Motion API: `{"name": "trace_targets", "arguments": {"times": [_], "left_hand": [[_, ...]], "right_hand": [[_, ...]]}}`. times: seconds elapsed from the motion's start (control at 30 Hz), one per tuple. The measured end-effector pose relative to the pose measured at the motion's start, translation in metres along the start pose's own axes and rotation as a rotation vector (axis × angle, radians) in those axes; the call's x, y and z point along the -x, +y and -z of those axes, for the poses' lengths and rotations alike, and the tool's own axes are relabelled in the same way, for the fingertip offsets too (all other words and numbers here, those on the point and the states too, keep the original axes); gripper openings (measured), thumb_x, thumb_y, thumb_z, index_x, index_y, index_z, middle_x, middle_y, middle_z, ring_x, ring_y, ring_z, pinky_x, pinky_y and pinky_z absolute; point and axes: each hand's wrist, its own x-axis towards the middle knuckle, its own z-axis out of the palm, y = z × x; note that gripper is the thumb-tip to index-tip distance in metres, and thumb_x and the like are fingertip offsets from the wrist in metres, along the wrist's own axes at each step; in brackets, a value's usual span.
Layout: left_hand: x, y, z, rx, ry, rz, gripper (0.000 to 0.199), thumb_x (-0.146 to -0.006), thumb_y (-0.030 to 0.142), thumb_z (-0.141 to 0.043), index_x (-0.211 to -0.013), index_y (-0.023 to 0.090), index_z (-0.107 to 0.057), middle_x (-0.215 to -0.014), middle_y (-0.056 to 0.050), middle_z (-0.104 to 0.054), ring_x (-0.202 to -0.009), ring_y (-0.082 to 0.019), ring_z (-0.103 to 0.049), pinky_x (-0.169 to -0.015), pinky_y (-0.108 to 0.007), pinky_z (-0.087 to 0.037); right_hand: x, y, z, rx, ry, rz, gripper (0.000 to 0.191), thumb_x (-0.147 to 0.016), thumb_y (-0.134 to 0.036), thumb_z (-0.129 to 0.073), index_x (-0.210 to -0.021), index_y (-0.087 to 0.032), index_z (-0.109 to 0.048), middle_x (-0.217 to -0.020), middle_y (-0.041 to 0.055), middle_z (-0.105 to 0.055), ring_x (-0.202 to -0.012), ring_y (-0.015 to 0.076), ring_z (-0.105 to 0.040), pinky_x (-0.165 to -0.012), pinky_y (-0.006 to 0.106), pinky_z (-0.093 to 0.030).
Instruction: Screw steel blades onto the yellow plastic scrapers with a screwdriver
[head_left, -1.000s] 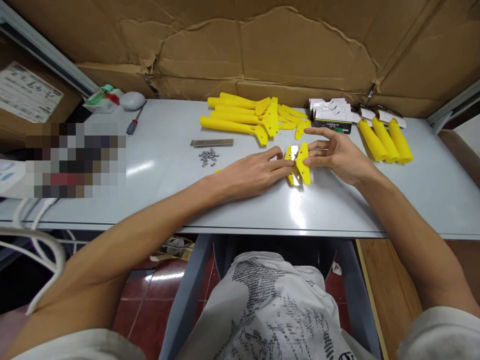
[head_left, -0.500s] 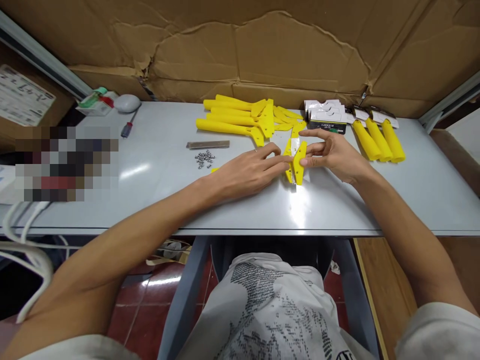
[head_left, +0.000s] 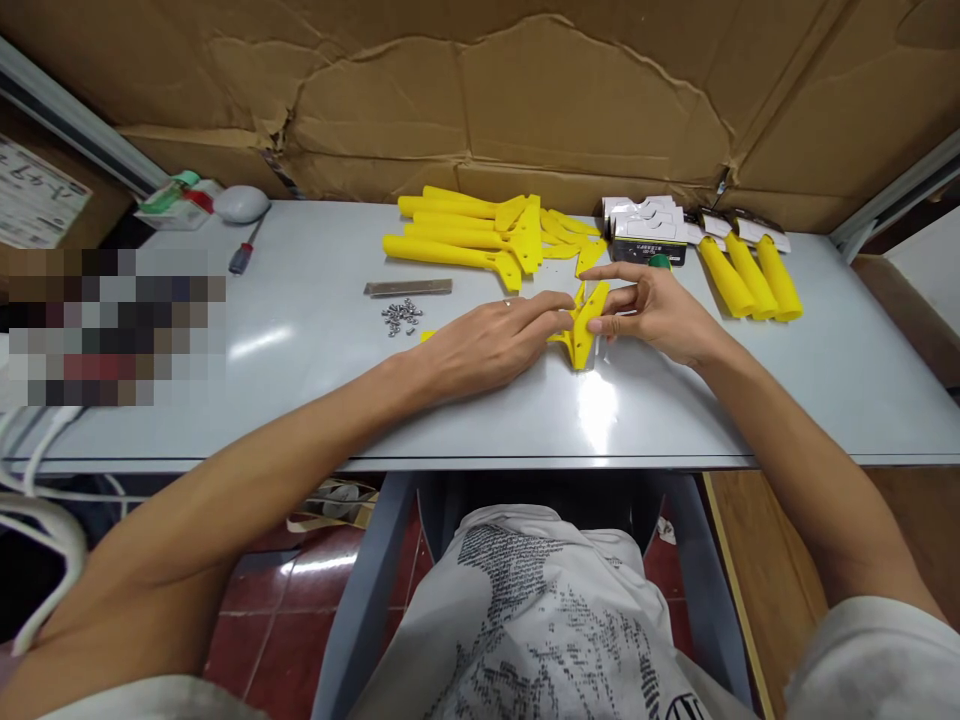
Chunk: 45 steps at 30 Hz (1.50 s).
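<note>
My left hand (head_left: 495, 345) rests on a yellow scraper handle (head_left: 559, 338), with the fingers bent over it near its wide head. Most of this handle is hidden beneath the palm; a bit of yellow shows at the wrist. In my right hand (head_left: 660, 312) a yellow clamp plate (head_left: 589, 328) with small holes is pinched by the thumb and fingers, the index finger stretched out above. The plate lies over the handle's head, and the left fingertips touch its near side. Whether the plate sits flush on the head cannot be made out.
Small screws (head_left: 401, 317) lie loose beside a thin metal strip (head_left: 409, 288). Behind are several yellow handles (head_left: 442, 248), loose plates (head_left: 562, 228) and packaged blades (head_left: 646, 230). Handles with carded heads (head_left: 750, 280) lie right. A screwdriver (head_left: 244, 252) is at left; cardboard (head_left: 525, 100) walls the back.
The right hand has brought the clamp plate leftward onto the handle's head. The shiny blade strip visible there before is now covered. The left hand stays on the handle.
</note>
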Motion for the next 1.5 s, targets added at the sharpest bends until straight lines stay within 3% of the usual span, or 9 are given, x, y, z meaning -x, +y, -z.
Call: {"name": "trace_targets", "arguments": {"times": [0.2,0.37,0.47,0.67,0.77,0.9,1.07,1.3,1.5], "left_hand": [[-0.001,-0.002,-0.002,0.051,-0.001,0.018,0.026,-0.12,0.015,-0.048,-0.145,0.02,-0.054,-0.15,-0.018,-0.073,-0.128,-0.026,-0.08,-0.105,-0.043,-0.07],[-0.003,0.001,-0.004,0.182,0.014,0.089,0.034,-0.112,0.01,-0.053,-0.143,0.022,-0.051,-0.15,-0.015,-0.072,-0.135,-0.028,-0.076,-0.107,-0.044,-0.068],[-0.004,0.005,-0.006,0.28,0.025,0.205,0.046,-0.103,0.009,-0.056,-0.147,0.02,-0.052,-0.146,-0.015,-0.074,-0.122,-0.026,-0.078,-0.102,-0.041,-0.067],[-0.007,0.009,0.0,0.435,0.012,0.472,0.069,-0.1,0.036,-0.074,-0.163,0.021,-0.051,-0.114,-0.005,-0.081,-0.094,-0.021,-0.076,-0.089,-0.036,-0.062],[-0.006,0.009,0.001,0.459,0.028,0.491,0.082,-0.1,0.051,-0.083,-0.17,0.023,-0.052,-0.11,-0.004,-0.08,-0.094,-0.021,-0.075,-0.087,-0.035,-0.06],[-0.006,0.008,-0.002,0.557,0.079,0.485,0.074,-0.105,0.05,-0.079,-0.17,0.023,-0.055,-0.106,-0.003,-0.079,-0.093,-0.018,-0.075,-0.088,-0.032,-0.061],[-0.007,-0.004,-0.007,0.715,0.171,0.562,0.082,-0.093,0.072,-0.089,-0.155,0.025,-0.062,-0.102,-0.002,-0.08,-0.09,-0.019,-0.077,-0.083,-0.03,-0.063],[-0.01,-0.011,-0.008,0.876,0.209,0.667,0.079,-0.074,0.073,-0.103,-0.121,0.025,-0.062,-0.1,-0.003,-0.083,-0.089,-0.022,-0.081,-0.076,-0.031,-0.064],[-0.013,-0.01,0.0,0.928,0.135,0.614,0.055,-0.086,0.068,-0.096,-0.103,0.019,-0.079,-0.106,-0.009,-0.085,-0.093,-0.023,-0.081,-0.086,-0.035,-0.066]], "right_hand": [[0.003,-0.001,-0.002,0.137,-0.064,0.1,0.067,-0.085,-0.035,-0.093,-0.148,-0.028,-0.073,-0.098,0.0039,-0.083,-0.089,0.0291,-0.081,-0.078,0.049,-0.074],[0.008,-0.005,-0.006,0.196,-0.046,0.121,0.063,-0.089,-0.03,-0.087,-0.151,-0.029,-0.072,-0.083,-0.0008,-0.076,-0.081,0.0273,-0.079,-0.08,0.051,-0.075],[0.009,-0.006,-0.009,0.142,-0.02,0.105,0.061,-0.087,-0.035,-0.092,-0.144,-0.028,-0.073,-0.084,-0.0008,-0.077,-0.079,0.0276,-0.081,-0.08,0.052,-0.076],[0.012,-0.009,-0.024,0.033,-0.023,0.063,0.075,-0.08,-0.039,-0.101,-0.145,-0.028,-0.064,-0.082,-0.0035,-0.079,-0.078,0.0271,-0.085,-0.083,0.049,-0.078],[0.015,-0.012,-0.033,-0.006,0.007,0.072,0.08,-0.078,-0.041,-0.103,-0.145,-0.029,-0.06,-0.08,-0.0047,-0.079,-0.073,0.0262,-0.084,-0.074,0.043,-0.076],[0.017,-0.011,-0.037,0.011,0.071,0.099,0.082,-0.077,-0.046,-0.106,-0.143,-0.03,-0.06,-0.073,-0.0075,-0.077,-0.065,0.0243,-0.082,-0.066,0.039,-0.075],[0.009,-0.003,-0.032,-0.118,0.059,0.091,0.074,-0.069,-0.043,-0.11,-0.128,-0.024,-0.071,-0.083,-0.0012,-0.086,-0.079,0.0255,-0.088,-0.079,0.041,-0.079],[0.008,-0.001,-0.035,0.005,0.134,0.114,0.04,-0.071,-0.04,-0.107,-0.089,-0.021,-0.077,-0.073,0.003,-0.084,-0.064,0.0209,-0.083,-0.061,0.029,-0.072],[0.01,-0.006,-0.034,0.013,0.122,0.102,0.024,-0.074,-0.02,-0.096,-0.085,-0.02,-0.075,-0.069,0.0028,-0.082,-0.062,0.021,-0.082,-0.048,0.023,-0.063]]}}
